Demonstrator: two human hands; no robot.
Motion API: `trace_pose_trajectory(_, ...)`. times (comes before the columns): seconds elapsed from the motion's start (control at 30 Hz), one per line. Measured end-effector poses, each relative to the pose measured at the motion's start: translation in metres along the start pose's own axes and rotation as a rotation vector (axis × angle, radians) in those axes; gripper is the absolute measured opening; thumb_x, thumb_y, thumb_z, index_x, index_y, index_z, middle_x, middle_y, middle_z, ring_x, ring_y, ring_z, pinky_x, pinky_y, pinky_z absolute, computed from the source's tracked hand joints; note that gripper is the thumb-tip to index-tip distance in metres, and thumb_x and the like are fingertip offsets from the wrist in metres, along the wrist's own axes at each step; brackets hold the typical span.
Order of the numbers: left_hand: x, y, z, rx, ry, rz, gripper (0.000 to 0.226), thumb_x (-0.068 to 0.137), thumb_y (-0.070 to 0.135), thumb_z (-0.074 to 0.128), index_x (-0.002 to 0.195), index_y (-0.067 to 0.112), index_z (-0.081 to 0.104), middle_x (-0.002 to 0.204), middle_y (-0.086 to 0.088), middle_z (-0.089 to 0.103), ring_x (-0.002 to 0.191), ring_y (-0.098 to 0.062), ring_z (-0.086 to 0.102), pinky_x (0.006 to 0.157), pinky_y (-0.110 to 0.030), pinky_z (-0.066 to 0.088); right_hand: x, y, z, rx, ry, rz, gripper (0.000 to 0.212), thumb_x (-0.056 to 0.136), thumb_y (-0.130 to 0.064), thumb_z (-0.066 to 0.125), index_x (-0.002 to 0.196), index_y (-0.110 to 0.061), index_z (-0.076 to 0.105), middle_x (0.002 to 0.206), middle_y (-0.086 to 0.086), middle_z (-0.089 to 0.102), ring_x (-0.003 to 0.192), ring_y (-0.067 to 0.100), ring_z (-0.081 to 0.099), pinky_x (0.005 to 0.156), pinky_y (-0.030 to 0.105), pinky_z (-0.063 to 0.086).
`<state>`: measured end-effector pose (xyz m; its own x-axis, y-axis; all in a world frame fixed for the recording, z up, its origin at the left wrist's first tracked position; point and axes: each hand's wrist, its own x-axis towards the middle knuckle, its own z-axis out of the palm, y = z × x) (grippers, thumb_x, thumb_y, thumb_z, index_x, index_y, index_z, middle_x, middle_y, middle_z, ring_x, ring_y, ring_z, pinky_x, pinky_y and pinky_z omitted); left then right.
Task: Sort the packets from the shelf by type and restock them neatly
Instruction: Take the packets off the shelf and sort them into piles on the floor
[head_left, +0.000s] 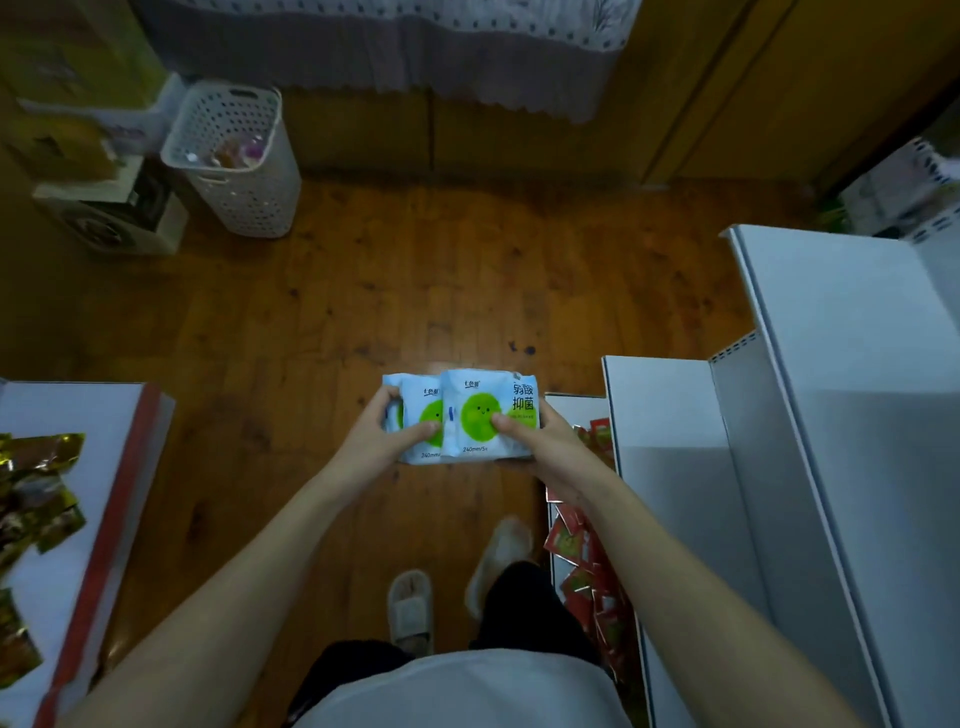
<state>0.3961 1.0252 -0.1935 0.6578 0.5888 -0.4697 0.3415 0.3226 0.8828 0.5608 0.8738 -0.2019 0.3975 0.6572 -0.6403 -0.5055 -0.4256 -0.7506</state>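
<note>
I hold a small stack of light-blue packets (470, 415) with green round faces in front of me, above the wooden floor. My left hand (382, 436) grips the stack's left side, thumb on the front of the rear packet. Gripping the right side is my right hand (540, 441), its thumb pressed on the front packet's green circle. The front packet overlaps the one behind it. Red sachets (587, 561) lie in a heap on the low shelf at my right. Gold and green packets (31, 493) are spread on the white surface at my left.
White metal shelving (779, 467) rises in steps on the right. A white table with a red edge (130, 493) stands at the left. A perforated white basket (234, 156) sits at the far left, cabinets behind it. My slippered feet (410, 608) stand on the wooden floor.
</note>
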Motion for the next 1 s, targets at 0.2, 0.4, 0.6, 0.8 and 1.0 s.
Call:
trace_pose_trajectory(0.2, 0.136, -0.036, 0.015, 0.015, 0.064, -0.18, 0.034, 0.077, 0.002, 0.078, 0.1, 0.013, 0.056, 0.094, 0.0, 0.073, 0.08, -0.011, 0.071, 0.065, -0.023, 0.056, 0.134, 0.005, -0.049, 0.136, -0.031, 0.246, 0.025, 0.088, -0.005, 0.066, 0.112, -0.012, 0.062, 0.099, 0.005, 0.076, 0.087, 0.019, 0.074, 0.065, 0.031, 0.059)
trace_pose_trajectory(0.4, 0.271, -0.117, 0.027, 0.017, 0.089, -0.344, 0.046, 0.07, 0.002, 0.083, 0.106, 0.01, 0.055, 0.094, -0.005, 0.075, 0.081, -0.017, 0.072, 0.065, -0.027, 0.058, 0.272, 0.049, -0.097, 0.111, -0.02, 0.408, 0.025, 0.091, -0.004, 0.063, 0.109, -0.021, 0.06, 0.098, 0.0, 0.076, 0.086, 0.016, 0.073, 0.064, 0.03, 0.057)
trace_pose_trajectory(0.6, 0.402, -0.247, 0.021, 0.062, 0.074, -0.42, 0.044, 0.071, -0.003, 0.081, 0.101, 0.012, 0.054, 0.09, -0.005, 0.072, 0.072, -0.011, 0.07, 0.061, -0.023, 0.056, 0.425, 0.147, -0.127, 0.057, -0.006, 0.512, 0.034, 0.088, -0.01, 0.068, 0.118, -0.022, 0.06, 0.109, 0.003, 0.074, 0.098, 0.021, 0.071, 0.082, 0.043, 0.058)
trace_pose_trajectory(0.8, 0.524, -0.416, 0.022, 0.118, 0.04, -0.402, 0.04, 0.072, 0.003, 0.082, 0.094, 0.021, 0.054, 0.098, -0.01, 0.071, 0.08, -0.015, 0.068, 0.07, -0.03, 0.059, 0.565, 0.281, -0.15, 0.11, 0.21, 0.553, 0.06, 0.08, -0.014, 0.076, 0.132, -0.018, 0.046, 0.123, 0.008, 0.067, 0.105, 0.027, 0.068, 0.084, 0.044, 0.056)
trace_pose_trajectory(1.0, 0.59, -0.528, 0.015, 0.209, 0.054, -0.35, 0.047, 0.069, 0.013, 0.087, 0.099, 0.025, 0.053, 0.11, -0.012, 0.065, 0.086, -0.014, 0.067, 0.065, -0.024, 0.057, 0.65, 0.361, -0.16, 0.081, 0.268, 0.493, 0.029, 0.086, -0.013, 0.069, 0.104, -0.029, 0.053, 0.1, -0.005, 0.068, 0.094, 0.017, 0.066, 0.086, 0.037, 0.05)
